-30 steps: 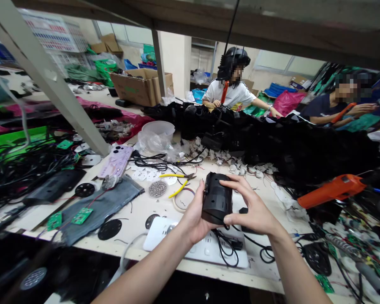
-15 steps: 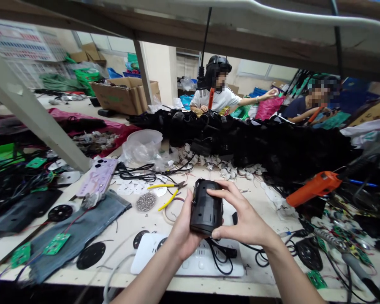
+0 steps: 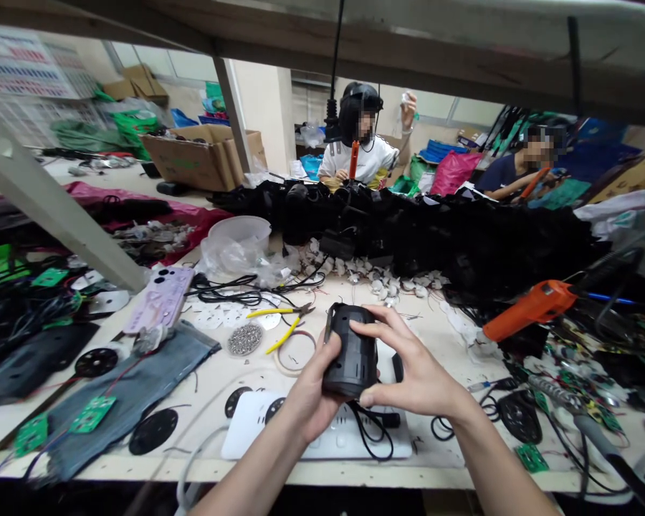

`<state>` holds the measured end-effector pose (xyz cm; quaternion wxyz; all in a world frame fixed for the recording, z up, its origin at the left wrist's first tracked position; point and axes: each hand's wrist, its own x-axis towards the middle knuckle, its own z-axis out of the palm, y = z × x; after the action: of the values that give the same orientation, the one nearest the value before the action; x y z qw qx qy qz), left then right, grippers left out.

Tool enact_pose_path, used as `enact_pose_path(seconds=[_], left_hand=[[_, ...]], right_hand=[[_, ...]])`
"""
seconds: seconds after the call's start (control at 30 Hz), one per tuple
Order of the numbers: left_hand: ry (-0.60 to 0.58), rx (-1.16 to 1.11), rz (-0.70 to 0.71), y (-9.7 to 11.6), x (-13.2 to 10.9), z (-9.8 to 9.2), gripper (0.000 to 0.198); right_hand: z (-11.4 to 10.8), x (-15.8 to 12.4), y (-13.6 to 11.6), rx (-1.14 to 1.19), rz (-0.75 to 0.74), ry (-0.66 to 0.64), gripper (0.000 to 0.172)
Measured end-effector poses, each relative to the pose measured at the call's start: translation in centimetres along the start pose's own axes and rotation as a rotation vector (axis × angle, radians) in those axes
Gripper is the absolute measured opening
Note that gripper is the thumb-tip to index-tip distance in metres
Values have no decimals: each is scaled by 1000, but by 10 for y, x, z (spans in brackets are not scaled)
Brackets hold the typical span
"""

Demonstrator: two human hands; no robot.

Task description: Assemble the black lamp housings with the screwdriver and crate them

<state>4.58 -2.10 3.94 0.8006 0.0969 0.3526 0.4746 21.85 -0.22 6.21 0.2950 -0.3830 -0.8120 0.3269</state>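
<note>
A black plastic casing (image 3: 351, 358) is held upright above a white power strip (image 3: 322, 446). My left hand (image 3: 312, 387) wraps its left side and underside, thumb on the near left edge. My right hand (image 3: 408, 362) grips it from the right, with fingertips on the upper face and thumb at the bottom corner. A black cable (image 3: 373, 430) lies looped on the strip below the casing. Yellow-handled cutters (image 3: 284, 333) and a round dish of small screws (image 3: 245, 338) lie to the left of the casing.
An orange electric screwdriver (image 3: 529, 309) is at the right. A purple phone (image 3: 160, 299), grey cloth (image 3: 140, 387) and green circuit boards (image 3: 93, 414) lie left. Black parts (image 3: 408, 236) are heaped behind. Two people sit beyond; a slanted metal post (image 3: 59, 193) stands left.
My left thumb has moved from the casing's side onto its left edge. Across the table, one person's outstretched arm is now raised. The camera view has shifted slightly.
</note>
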Motion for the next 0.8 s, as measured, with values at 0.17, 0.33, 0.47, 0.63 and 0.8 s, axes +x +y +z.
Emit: enact_pose_path(seconds=[0.17,0.33,0.47,0.63,0.8], left_hand=[[-27,17,27,1,-1,2,61],[48,-4,-75,4,5,1,40],[45,-25,-64,8,7,-4,39],[83,-30,-15,16,4,-1,33],[200,48,54,18,1,-2,34]], right_hand=[[-2,2,-1,10,7,-7,80],[-1,13,1,-5,58,-51,77],[3,21,4,-5,79,-83,76],[6,23,0,-27,14,-50,78],[7,19,-5,-42,-58,-26,81]])
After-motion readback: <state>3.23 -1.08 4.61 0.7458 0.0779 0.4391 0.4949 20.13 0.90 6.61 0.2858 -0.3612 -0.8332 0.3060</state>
